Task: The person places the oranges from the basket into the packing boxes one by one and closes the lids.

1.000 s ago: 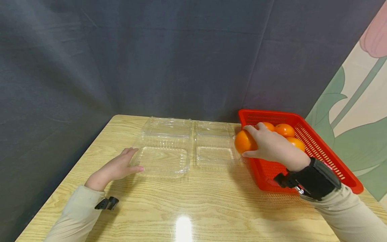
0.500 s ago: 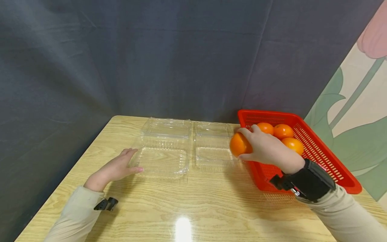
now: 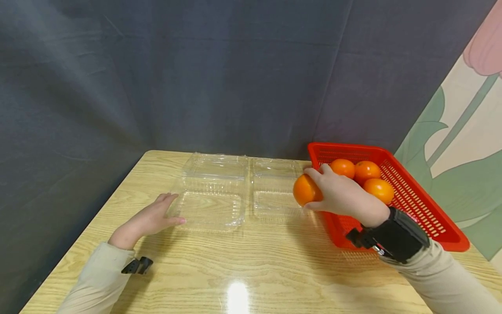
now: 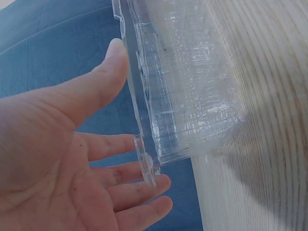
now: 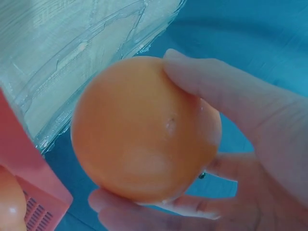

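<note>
My right hand point(image 3: 339, 194) grips an orange point(image 3: 307, 190) between thumb and fingers, raised by the left wall of the red basket. In the right wrist view the orange point(image 5: 144, 130) fills the middle, with the thumb on its upper side and fingers beneath. My left hand point(image 3: 150, 218) is at the left rim of the larger clear plastic container point(image 3: 211, 207), its fingers straight. The left wrist view shows the thumb and fingers spread about that rim point(image 4: 144, 96). Beside it stands a smaller clear container point(image 3: 278, 198), its lid folded back like the larger one's.
A red slotted basket point(image 3: 427, 207) stands at the right of the wooden table point(image 3: 251, 257). Three oranges point(image 3: 367, 171) lie inside it. A dark curtain point(image 3: 235, 78) hangs behind the table, and a wall with painted flowers point(image 3: 466, 152) is at the right.
My right hand has carried the orange a little left, from over the basket's edge toward the smaller container. The left hand has stayed at the larger container's rim.
</note>
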The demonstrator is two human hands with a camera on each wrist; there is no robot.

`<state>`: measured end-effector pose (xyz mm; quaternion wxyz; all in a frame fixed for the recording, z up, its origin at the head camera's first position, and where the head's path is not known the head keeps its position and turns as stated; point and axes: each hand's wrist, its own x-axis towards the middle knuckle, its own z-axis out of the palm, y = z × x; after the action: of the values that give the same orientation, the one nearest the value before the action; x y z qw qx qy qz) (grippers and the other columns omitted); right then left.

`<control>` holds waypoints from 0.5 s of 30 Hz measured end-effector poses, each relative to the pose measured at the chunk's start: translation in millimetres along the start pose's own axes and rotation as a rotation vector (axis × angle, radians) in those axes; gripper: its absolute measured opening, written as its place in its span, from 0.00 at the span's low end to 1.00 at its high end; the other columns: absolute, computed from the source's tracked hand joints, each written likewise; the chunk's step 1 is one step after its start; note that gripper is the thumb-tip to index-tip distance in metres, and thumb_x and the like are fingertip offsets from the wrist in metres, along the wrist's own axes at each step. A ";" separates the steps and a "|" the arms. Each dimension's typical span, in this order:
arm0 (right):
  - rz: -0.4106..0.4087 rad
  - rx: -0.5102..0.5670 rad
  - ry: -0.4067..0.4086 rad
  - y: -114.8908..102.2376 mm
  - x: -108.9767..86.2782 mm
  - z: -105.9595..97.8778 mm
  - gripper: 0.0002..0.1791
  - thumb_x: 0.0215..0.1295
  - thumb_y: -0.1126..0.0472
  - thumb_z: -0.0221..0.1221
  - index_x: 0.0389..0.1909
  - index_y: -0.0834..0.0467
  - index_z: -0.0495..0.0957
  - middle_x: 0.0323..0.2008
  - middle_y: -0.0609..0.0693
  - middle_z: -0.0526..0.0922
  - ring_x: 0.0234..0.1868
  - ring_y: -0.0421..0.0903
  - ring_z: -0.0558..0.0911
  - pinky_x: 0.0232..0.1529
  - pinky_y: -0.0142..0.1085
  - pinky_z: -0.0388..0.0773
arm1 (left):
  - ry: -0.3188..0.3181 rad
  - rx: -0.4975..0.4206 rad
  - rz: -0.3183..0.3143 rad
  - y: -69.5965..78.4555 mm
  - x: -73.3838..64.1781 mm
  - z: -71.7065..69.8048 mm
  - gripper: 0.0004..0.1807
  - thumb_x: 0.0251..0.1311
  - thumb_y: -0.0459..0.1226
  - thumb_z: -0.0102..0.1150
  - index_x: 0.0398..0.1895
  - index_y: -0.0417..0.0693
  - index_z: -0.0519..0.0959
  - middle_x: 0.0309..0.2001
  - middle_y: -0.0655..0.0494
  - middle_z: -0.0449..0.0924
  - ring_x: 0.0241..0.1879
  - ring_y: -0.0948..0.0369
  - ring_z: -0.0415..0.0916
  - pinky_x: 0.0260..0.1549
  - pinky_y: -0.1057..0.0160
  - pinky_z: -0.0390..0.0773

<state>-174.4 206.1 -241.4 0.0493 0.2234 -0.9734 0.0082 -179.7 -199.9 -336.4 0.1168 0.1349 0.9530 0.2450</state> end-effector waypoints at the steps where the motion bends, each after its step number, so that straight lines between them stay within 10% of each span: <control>1: -0.001 0.001 0.000 -0.7 0.2 0.3 0.41 0.44 0.47 0.71 0.58 0.62 0.69 0.42 0.64 0.73 0.31 0.51 0.75 0.25 0.39 0.77 | -0.001 -0.001 -0.001 0.0 0.0 0.0 0.49 0.58 0.53 0.57 0.69 0.29 0.48 0.67 0.23 0.45 0.63 0.29 0.54 0.54 0.34 0.64; 15: -0.018 0.014 0.013 -9.0 3.3 4.4 0.40 0.44 0.49 0.71 0.58 0.62 0.70 0.46 0.65 0.73 0.29 0.53 0.78 0.27 0.43 0.79 | 0.005 0.009 -0.001 -1.1 0.5 0.9 0.49 0.58 0.53 0.58 0.69 0.29 0.49 0.67 0.22 0.45 0.63 0.28 0.53 0.54 0.34 0.64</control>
<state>-173.8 196.4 -245.5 0.0541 0.2327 -0.9709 0.0159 -180.1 -200.3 -337.8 0.1138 0.1340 0.9545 0.2410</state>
